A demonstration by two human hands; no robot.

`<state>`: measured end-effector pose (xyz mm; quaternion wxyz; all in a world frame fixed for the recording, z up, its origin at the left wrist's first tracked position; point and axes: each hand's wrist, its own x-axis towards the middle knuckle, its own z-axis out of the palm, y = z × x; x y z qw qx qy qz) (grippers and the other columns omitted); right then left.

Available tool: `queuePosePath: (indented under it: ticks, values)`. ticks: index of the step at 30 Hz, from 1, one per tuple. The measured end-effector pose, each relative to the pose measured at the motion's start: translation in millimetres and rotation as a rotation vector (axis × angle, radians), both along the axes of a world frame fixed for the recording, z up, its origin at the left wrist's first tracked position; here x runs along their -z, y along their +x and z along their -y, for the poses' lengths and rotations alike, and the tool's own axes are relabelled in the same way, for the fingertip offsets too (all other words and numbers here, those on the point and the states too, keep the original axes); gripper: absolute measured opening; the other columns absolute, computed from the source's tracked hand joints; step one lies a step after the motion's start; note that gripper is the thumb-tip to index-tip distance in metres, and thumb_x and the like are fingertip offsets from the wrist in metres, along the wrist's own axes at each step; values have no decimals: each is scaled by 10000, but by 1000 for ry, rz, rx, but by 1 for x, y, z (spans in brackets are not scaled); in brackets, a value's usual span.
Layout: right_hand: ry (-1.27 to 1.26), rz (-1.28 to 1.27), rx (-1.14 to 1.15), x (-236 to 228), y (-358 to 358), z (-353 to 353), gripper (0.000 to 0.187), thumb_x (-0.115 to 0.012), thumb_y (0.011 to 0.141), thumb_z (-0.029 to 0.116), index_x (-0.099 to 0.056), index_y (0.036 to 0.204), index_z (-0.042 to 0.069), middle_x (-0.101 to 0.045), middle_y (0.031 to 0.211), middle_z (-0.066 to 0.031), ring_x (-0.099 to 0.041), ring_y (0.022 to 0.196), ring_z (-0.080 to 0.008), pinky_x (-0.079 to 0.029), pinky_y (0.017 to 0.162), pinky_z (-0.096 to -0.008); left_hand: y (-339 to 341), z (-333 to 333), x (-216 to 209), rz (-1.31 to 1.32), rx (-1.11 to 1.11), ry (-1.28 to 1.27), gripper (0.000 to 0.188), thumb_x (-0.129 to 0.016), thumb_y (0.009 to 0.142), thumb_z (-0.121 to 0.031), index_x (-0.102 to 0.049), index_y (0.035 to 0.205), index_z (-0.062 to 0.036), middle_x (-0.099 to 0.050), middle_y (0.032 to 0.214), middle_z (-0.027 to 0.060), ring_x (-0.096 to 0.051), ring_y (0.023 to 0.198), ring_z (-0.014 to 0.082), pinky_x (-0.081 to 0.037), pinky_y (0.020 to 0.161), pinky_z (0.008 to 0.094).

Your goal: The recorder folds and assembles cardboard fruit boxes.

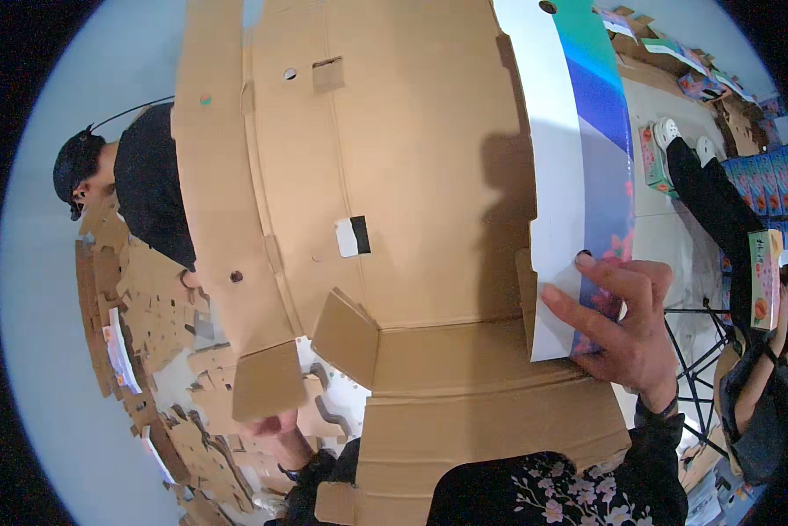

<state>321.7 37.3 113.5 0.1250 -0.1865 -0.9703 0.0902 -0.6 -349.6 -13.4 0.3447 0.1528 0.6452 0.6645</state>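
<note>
A large unfolded cardboard box point(420, 175) fills the middle, its plain brown inside facing me, with creases, small holes and folded flaps at its near end. Along its right side a panel point(578, 105) is folded up, showing white and a printed strip of green, blue and purple with flowers. My right hand point(631, 329) grips this panel near its lower end, two fingertips lying on the white and purple face. Below a small brown flap point(269, 381) at the near left, my left hand point(275, 425) shows only in part; the flap hides its fingers.
At the left a person in black point(153, 184) leans near a spread of flat cardboard pieces point(161, 289). On the right, another person in dark clothes sits with a printed box point(765, 280) by the hand. Stacked blue boxes point(769, 180) and a black metal-legged stand point(696, 377) are nearby.
</note>
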Motion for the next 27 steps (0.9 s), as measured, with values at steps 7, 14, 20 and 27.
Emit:
queuePosePath:
  ticks: [7, 14, 20, 27]
  values:
    - [22, -58, -18, 6, 6, -6, 703, -783, 571, 273, -684, 1267, 302, -551, 1342, -40, -483, 1040, -255, -413, 935, -393, 8, -16, -6, -82, -28, -11, 717, -610, 875, -362, -365, 1464, -36, -401, 1510, 163, -406, 1364, 302, -351, 1073, 422]
    - [55, -64, -43, 6, 8, -11, 562, -728, 674, 327, -708, 1235, 286, -564, 1322, -49, -473, 1032, -262, -420, 929, -378, 9, -35, -16, -247, -47, -15, 724, -666, 833, -377, -411, 1431, -58, -417, 1499, 176, -407, 1362, 335, -337, 1084, 469]
    - [3, -97, -8, 10, 10, -9, 541, -718, 691, 378, -718, 1224, 280, -564, 1317, -46, -471, 1024, -264, -420, 925, -367, 14, -62, -30, -564, -42, -34, 731, -713, 797, -390, -450, 1403, -78, -431, 1490, 186, -408, 1359, 362, -325, 1092, 509]
    - [40, -133, -119, 6, -10, -8, 503, -711, 719, 264, -718, 1223, 260, -581, 1302, -12, -506, 990, -218, -441, 887, -321, 34, -115, -65, -1219, 141, -3, 738, -769, 755, -404, -495, 1370, -100, -447, 1479, 199, -409, 1356, 394, -311, 1103, 556]
